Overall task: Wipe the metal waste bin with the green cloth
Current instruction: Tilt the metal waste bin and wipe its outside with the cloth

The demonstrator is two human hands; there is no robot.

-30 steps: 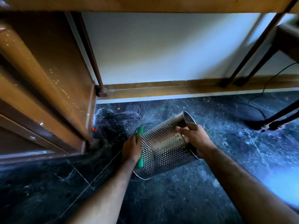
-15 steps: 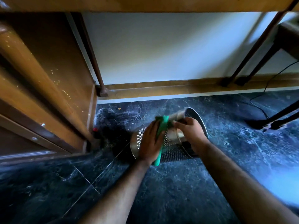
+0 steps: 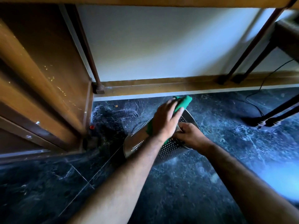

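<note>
The perforated metal waste bin [image 3: 139, 143] lies tilted on its side on the dark marble floor, its open rim [image 3: 192, 118] facing away to the right. My left hand [image 3: 165, 120] presses the green cloth [image 3: 182, 102] flat against the bin's upper side near the rim, fingers spread over the cloth. My right hand [image 3: 191, 136] grips the bin's side just below the rim and holds it steady. Much of the bin's top is hidden by both hands.
A wooden cabinet [image 3: 40, 78] stands close on the left, with a small red object [image 3: 91, 127] at its foot. A wooden skirting board [image 3: 161, 85] runs along the white wall behind. Dark furniture legs [image 3: 242, 54] and a black cable [image 3: 255, 105] are at the right.
My left hand has slid the green cloth from the bin's base end along its side up to the rim. The bin has turned slightly under my right hand.
</note>
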